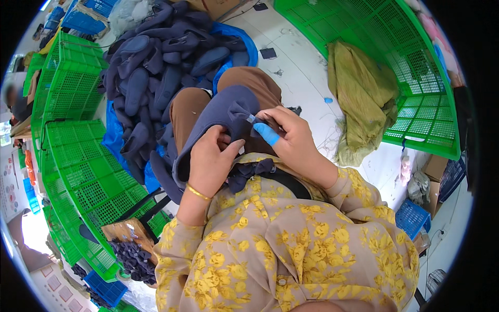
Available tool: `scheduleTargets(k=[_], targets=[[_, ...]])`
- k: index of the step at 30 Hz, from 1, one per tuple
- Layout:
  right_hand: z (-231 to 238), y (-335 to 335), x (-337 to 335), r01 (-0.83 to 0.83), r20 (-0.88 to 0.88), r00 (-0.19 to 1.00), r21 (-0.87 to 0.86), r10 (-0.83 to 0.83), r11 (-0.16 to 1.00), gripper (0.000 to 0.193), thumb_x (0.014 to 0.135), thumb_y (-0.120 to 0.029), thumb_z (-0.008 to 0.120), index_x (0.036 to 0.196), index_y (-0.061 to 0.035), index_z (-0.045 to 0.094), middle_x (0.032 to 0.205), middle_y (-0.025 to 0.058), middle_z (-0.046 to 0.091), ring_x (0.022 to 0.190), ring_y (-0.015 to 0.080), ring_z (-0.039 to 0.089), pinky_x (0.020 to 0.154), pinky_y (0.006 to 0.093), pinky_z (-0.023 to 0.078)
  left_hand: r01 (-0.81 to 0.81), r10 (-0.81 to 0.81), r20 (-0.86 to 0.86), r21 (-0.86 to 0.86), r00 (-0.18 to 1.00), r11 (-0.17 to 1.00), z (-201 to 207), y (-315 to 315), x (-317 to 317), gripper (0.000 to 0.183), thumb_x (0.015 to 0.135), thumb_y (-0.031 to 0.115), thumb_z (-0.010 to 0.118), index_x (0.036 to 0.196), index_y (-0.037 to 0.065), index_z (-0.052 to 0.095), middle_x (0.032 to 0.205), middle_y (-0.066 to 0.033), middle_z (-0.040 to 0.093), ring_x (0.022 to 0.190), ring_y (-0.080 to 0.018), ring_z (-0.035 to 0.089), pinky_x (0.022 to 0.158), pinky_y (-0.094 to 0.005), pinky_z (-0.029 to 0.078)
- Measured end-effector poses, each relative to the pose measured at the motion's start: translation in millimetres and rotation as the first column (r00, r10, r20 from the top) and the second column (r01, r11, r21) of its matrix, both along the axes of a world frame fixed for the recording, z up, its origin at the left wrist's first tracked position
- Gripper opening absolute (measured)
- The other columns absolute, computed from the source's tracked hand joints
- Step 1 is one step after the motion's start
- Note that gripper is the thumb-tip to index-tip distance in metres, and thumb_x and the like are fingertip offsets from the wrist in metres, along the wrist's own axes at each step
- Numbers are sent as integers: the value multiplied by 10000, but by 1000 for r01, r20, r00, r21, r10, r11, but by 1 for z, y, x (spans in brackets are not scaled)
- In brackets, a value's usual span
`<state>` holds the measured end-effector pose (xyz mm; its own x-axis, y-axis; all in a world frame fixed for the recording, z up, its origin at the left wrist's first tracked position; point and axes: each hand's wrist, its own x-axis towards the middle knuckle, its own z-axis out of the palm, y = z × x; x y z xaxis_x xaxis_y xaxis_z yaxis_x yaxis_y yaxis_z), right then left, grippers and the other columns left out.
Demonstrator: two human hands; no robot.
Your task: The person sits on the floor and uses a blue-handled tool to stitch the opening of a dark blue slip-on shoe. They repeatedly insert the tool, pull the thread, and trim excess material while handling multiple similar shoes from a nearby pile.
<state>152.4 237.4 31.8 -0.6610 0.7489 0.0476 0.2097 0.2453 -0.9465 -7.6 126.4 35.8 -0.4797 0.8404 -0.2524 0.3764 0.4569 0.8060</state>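
A dark navy cloth slipper (221, 112) lies across my brown-trousered knees, its sole end toward me on the left. My left hand (210, 158) is closed on the slipper's near edge, thumb and fingers pinched together. At the slipper's upper part, my right hand (288, 132) pinches a gathered navy fabric bow (241, 113). Blue tape wraps the right thumb, and a small pale-blue bit shows by the fingertips. Whether a needle or thread is between those fingers is too small to tell. More dark bows (252, 171) rest in my lap.
A heap of navy slippers (150, 67) on blue sheeting lies ahead to the left. Green plastic crates (78, 161) line the left, another green crate (364, 26) stands far right beside an olive sack (358, 96). Dark bows (132, 257) lie by a wooden board (127, 232) at lower left.
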Motion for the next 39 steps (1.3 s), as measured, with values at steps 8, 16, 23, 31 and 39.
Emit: scheduleTargets(k=[8, 16, 23, 31, 39], targets=[[-1, -6, -9, -49, 83, 994, -271, 74, 961, 134, 891, -81, 651, 1001, -12, 620, 810, 33, 606, 668, 82, 508, 610, 243, 431, 12, -12, 7, -93, 1000, 996, 16, -17, 12, 327, 758, 74, 727, 1047, -5, 598, 803, -84, 645, 651, -163, 598, 626, -303, 491], [-13, -11, -11, -78, 104, 988, -294, 113, 953, 127, 855, -50, 630, 968, 4, 609, 838, 158, 666, 660, 243, 642, 588, 324, 467, -503, 401, 850, -196, 340, 842, -5, -16, 12, 145, 927, 95, 578, 1029, 1, 621, 964, -71, 647, 887, -150, 601, 865, -281, 482], [-16, -6, -15, -114, 115, 983, -229, 143, 967, 144, 829, -49, 624, 968, -12, 615, 846, 169, 654, 743, 317, 638, 640, 369, 475, -552, 411, 884, -233, 224, 801, -13, -18, 13, 119, 935, 124, 588, 990, 27, 631, 950, -58, 656, 901, -163, 610, 879, -296, 487], [-15, 4, -15, -196, 136, 969, -81, 205, 977, 286, 726, 23, 544, 992, -32, 632, 853, 173, 647, 764, 368, 619, 657, 425, 474, -528, 434, 839, -218, 329, 821, -8, -7, 16, 88, 916, 143, 636, 904, 56, 632, 828, -9, 614, 760, -89, 550, 723, -217, 433], [-18, 6, -13, -216, 97, 972, 22, 213, 976, 287, 727, 23, 538, 989, -39, 640, 870, 150, 655, 838, 355, 623, 702, 424, 483, -554, 487, 804, -246, 342, 795, -5, 0, 20, 123, 911, 191, 652, 849, 98, 598, 795, 10, 592, 754, -94, 544, 718, -237, 417]])
